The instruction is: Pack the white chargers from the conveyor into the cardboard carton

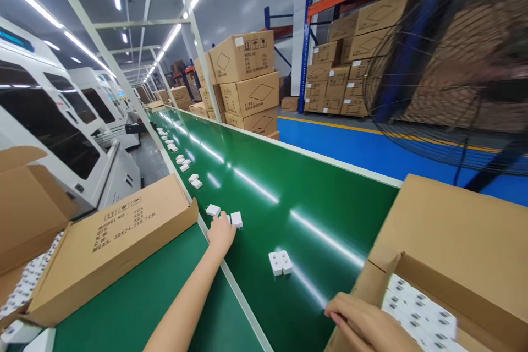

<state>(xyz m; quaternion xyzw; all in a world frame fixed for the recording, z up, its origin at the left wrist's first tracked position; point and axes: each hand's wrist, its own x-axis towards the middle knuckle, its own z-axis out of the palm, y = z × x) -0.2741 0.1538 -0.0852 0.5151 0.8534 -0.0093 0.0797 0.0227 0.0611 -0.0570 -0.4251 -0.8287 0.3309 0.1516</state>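
My left hand (221, 234) reaches over the green conveyor belt, its fingers curled onto a small white plug charger that they partly hide. Touching or nearly touching it on the right is another white charger (236, 219), and one more charger (213, 210) lies just to the left. Closer to me on the belt, a pair of chargers (280, 263) stands side by side with the ports up. My right hand (367, 319) hovers by the edge of an open carton (462, 231), fingers pressed together with nothing visible in them. Rows of white chargers (418, 313) fill part of that carton.
More chargers (181, 162) lie scattered up the belt (264, 176). On the left, a printed carton (115, 231) rests beside another open box holding chargers (33, 280). A black wire fan (412, 93) stands at right. Stacked cartons (247, 88) line the belt's far side.
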